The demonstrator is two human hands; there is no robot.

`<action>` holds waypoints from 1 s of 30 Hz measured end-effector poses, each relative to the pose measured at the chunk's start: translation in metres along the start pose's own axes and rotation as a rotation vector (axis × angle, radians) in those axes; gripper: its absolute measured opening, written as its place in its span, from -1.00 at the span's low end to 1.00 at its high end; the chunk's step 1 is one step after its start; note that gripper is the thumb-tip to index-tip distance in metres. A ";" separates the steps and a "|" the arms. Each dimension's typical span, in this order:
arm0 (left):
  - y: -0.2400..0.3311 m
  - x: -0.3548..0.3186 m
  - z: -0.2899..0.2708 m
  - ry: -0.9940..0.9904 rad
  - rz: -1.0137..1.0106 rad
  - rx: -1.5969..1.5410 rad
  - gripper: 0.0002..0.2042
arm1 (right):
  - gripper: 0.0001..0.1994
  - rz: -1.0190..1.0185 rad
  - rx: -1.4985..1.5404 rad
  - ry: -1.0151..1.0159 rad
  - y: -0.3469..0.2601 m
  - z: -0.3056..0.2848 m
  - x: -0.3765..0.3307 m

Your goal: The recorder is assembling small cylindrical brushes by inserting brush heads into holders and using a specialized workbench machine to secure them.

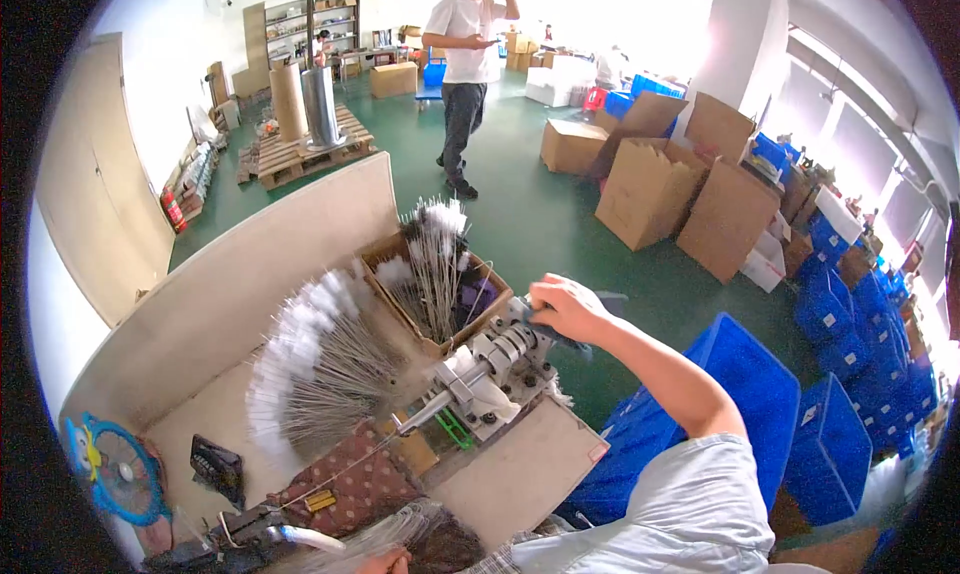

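My right hand (570, 309) is closed over a grey-blue, blurred handwheel (558, 332) at the far end of a small metal machine (492, 359). A thin wire rod runs from the machine's spindle (425, 414) toward the lower left. Only part of my left hand (385, 562) shows at the bottom edge; its fingers look curled, and what they hold is hidden. Beside it lies a bundle of thin clear wires (400, 529). Left of the machine, many white-tipped wire brushes (325, 364) spread in a fan. A cardboard box (435, 346) behind them holds more brushes (435, 274).
A blue fan (118, 471) and a black object (218, 469) sit at the bench's left. A curved board (270, 244) edges the bench. Blue bins (735, 404) stand close on the right, cardboard boxes (650, 189) beyond. A person (466, 64) stands ahead, near a pallet (310, 159).
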State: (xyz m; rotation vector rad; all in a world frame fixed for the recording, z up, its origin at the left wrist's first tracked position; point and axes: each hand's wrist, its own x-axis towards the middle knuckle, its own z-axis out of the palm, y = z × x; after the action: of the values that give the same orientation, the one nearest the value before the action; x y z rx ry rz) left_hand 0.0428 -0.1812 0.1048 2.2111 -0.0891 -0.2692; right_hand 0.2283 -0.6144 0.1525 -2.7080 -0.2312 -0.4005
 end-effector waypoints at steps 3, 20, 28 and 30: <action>-0.020 -0.009 0.005 0.090 -0.012 -0.078 -0.75 | -0.75 0.109 -0.021 -0.060 -0.013 -0.010 -0.023; -0.018 -0.011 -0.004 0.090 -0.021 -0.109 -0.73 | -0.77 0.187 -0.087 0.095 -0.018 0.000 -0.020; -0.007 0.007 -0.014 0.010 0.022 0.104 -0.73 | -0.88 0.124 -0.352 0.314 -0.005 0.023 0.021; -0.022 0.002 -0.016 -0.012 0.081 0.111 -0.71 | -0.83 0.080 -0.442 0.334 0.008 0.020 0.012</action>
State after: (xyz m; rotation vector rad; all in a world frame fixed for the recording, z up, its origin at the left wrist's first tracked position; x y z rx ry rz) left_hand 0.0476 -0.1556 0.0971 2.3095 -0.2046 -0.2379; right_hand 0.2459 -0.6125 0.1360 -2.9951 0.0703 -0.9658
